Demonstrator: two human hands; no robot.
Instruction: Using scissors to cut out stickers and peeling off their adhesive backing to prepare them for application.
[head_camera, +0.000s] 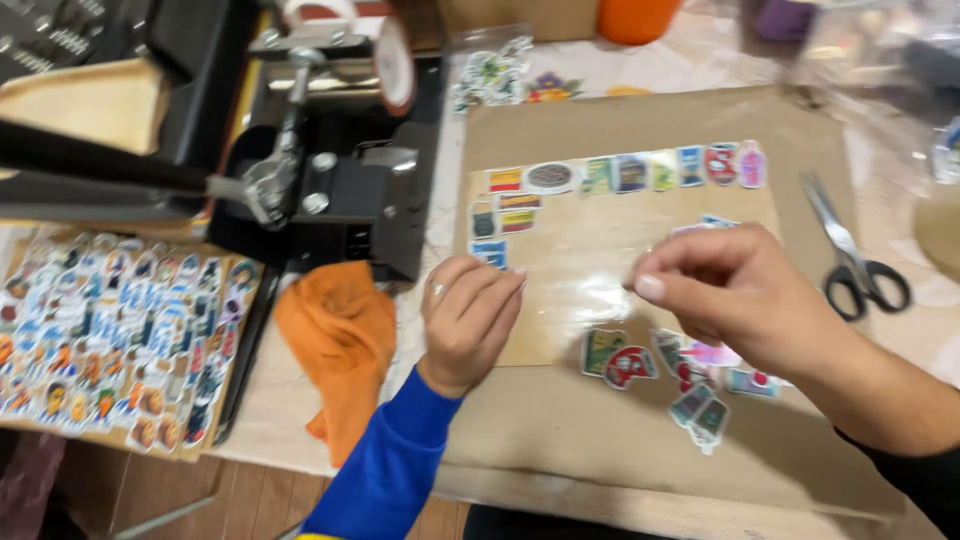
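Your left hand (468, 318) rests at the left edge of the clear glossy sheet (600, 270), fingers curled loosely together with the fingertips down on it and nothing gripped between them. Your right hand (735, 290) hovers over the sheet's right side, thumb and forefinger pinched together; whether a small piece sits in that pinch I cannot tell, it's too blurred.

The sheet lies flat on a big brown cardboard (600, 440) on the table. Along its top edge runs a row of small colourful cut-outs (630, 174), side by side, and a short column of cut-outs (500, 215) heads down its left edge towards your left fingertips. Just below the sheet, under your right wrist, a loose scatter of stickers (660, 370) lies on the cardboard, some overlapping.

Off to your right, black-handled scissors (855, 265) lie on the cardboard, blades closed. To your left, an orange cloth (340, 340) sits crumpled beside a black press machine (340, 170), and further left a board covered with many small stickers (110, 340).
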